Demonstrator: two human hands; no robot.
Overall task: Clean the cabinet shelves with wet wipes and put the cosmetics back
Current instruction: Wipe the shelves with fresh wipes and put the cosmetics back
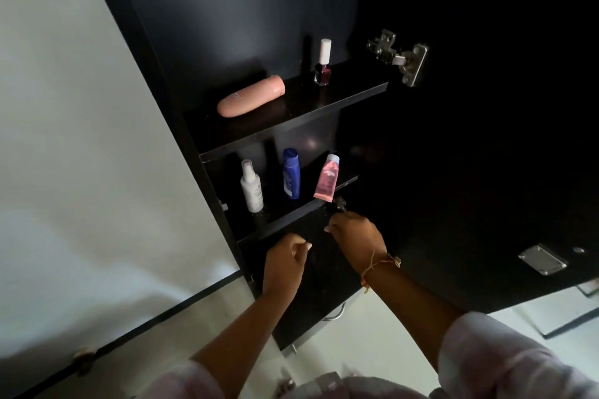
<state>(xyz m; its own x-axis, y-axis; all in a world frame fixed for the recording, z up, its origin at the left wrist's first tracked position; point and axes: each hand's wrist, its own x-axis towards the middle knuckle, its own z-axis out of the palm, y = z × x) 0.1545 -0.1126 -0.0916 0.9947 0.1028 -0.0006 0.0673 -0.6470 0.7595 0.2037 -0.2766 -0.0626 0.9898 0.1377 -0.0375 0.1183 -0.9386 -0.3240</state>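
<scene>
Head view: left hand [285,257], curled, holds nothing visible; right hand [355,233], apart from it, curled, grasp indeterminate, with pink tube [327,180] just above its knuckles.

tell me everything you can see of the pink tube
The pink tube looks like soft plastic, with a pale blue cap on top and a flat crimped end below. Whitish print on its front is unreadable. It stands cap up, its top leaning right, at the right end of the lower shelf, crimped end at the front edge. The blue bottle stands apart to its left. The right hand below does not touch it.
</scene>
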